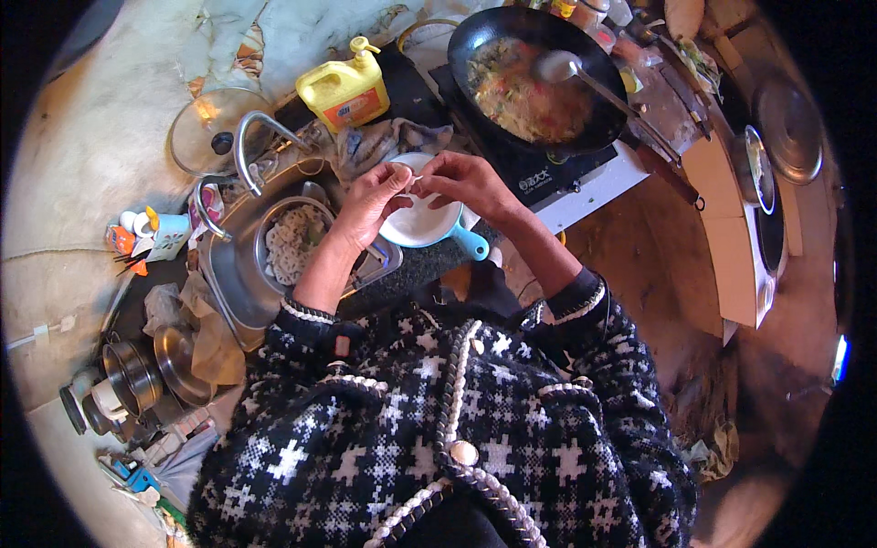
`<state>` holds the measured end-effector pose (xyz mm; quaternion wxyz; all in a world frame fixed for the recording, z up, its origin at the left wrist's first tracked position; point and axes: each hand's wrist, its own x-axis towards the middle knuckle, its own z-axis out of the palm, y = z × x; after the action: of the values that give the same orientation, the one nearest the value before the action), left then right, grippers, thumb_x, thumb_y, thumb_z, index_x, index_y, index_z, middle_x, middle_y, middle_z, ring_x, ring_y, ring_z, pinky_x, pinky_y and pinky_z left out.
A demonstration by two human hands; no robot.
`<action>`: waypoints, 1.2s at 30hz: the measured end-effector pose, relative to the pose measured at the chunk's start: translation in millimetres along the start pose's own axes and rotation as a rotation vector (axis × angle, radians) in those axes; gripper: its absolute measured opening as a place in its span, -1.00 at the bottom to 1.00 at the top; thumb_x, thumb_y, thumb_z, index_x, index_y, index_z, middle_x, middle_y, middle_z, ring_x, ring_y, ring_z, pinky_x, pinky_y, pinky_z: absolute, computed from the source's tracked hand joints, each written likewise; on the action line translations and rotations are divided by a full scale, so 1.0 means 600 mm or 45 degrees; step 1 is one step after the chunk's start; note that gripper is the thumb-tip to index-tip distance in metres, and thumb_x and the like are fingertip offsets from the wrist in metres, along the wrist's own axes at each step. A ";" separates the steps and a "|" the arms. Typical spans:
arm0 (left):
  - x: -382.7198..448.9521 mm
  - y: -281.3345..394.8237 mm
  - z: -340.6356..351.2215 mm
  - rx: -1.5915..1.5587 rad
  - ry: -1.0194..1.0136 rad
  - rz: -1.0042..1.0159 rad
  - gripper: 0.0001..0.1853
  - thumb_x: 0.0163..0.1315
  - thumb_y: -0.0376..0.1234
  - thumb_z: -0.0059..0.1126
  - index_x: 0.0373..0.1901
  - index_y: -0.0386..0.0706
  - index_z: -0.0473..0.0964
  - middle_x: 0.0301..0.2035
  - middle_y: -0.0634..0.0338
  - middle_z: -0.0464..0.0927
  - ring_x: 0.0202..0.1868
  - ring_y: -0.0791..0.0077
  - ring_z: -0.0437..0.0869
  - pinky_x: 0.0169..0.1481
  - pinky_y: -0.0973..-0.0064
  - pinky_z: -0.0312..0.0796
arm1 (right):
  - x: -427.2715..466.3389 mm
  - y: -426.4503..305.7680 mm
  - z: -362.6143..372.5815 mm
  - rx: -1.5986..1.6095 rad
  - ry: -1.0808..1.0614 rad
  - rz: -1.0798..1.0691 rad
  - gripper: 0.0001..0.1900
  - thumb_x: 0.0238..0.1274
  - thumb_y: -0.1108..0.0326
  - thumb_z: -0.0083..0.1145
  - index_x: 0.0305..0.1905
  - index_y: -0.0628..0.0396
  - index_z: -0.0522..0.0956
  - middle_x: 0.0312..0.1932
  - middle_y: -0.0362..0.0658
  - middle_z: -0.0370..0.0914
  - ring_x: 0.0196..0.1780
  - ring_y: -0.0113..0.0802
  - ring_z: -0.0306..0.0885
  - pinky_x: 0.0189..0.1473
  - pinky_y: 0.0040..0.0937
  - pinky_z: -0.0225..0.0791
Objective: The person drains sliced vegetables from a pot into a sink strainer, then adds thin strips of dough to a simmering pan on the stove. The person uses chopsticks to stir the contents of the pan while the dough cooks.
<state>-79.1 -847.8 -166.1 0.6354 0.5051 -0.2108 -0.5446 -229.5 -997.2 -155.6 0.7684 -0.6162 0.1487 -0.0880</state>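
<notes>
My left hand (366, 205) and my right hand (473, 183) meet above a small light-blue pan (423, 229) with a white inside and a stubby handle. Between their fingertips is a small pale piece (415, 179), possibly a garlic clove; both hands pinch it. My fingers hide part of it and the pan's upper part. To the left, a metal basin (264, 236) in the steel sink (229, 274) holds pale, strip-like food (293, 243). At upper right a black wok (503, 27) contains cooking food (527, 103), with a ladle (558, 66) resting in it.
The wok stands on a black cooktop (541, 179), its handle (664, 175) jutting right. Behind the sink are a curved faucet (248, 151), a glass lid (188, 133) and a yellow pump jug (346, 89). A crumpled cloth (384, 144) lies near the pan. Metal pots (130, 377) sit lower left.
</notes>
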 end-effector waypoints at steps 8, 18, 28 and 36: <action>-0.029 0.024 0.020 0.194 0.010 0.293 -0.66 0.17 -0.37 0.39 -0.05 -0.22 0.53 -0.26 0.34 0.58 -0.20 0.67 0.56 -0.07 0.65 0.41 | -0.001 -0.049 0.023 -0.018 -0.033 0.063 -0.74 0.38 0.25 0.13 -0.09 0.27 0.56 -0.27 -0.13 0.61 -0.20 -0.43 0.62 -0.13 -0.44 0.59; -0.013 0.059 0.039 0.229 0.065 0.330 -0.77 0.39 -0.23 0.13 -0.16 -0.22 0.57 -0.34 0.29 0.58 -0.33 0.63 0.56 -0.16 0.61 0.44 | 0.002 -0.080 0.007 -0.128 -0.040 -0.027 -0.68 0.31 0.14 0.25 -0.11 0.22 0.56 -0.32 -0.20 0.58 -0.30 -0.53 0.55 -0.21 -0.52 0.53; 0.021 0.105 0.059 0.404 0.013 0.319 -0.84 0.24 -0.34 0.32 -0.24 -0.22 0.59 -0.41 0.33 0.59 -0.36 0.69 0.55 -0.24 0.67 0.42 | 0.010 -0.117 -0.036 -0.369 0.051 -0.078 -0.80 0.28 0.37 0.23 -0.13 0.30 0.63 -0.33 -0.14 0.67 -0.28 -0.47 0.64 -0.21 -0.54 0.55; 0.058 0.137 0.068 0.510 -0.011 0.301 -0.69 0.37 -0.20 0.16 -0.07 -0.26 0.61 -0.32 0.25 0.67 -0.32 0.64 0.61 -0.22 0.64 0.48 | -0.003 -0.151 -0.097 -0.548 0.196 -0.177 -0.78 0.19 0.55 0.14 -0.06 0.21 0.66 -0.25 -0.07 0.71 -0.19 -0.39 0.70 -0.11 -0.45 0.58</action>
<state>-61.8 -904.5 -87.8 0.5811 0.5906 -0.3750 -0.4158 -246.7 -1070.9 -78.5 0.5979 -0.7660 0.1794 -0.1534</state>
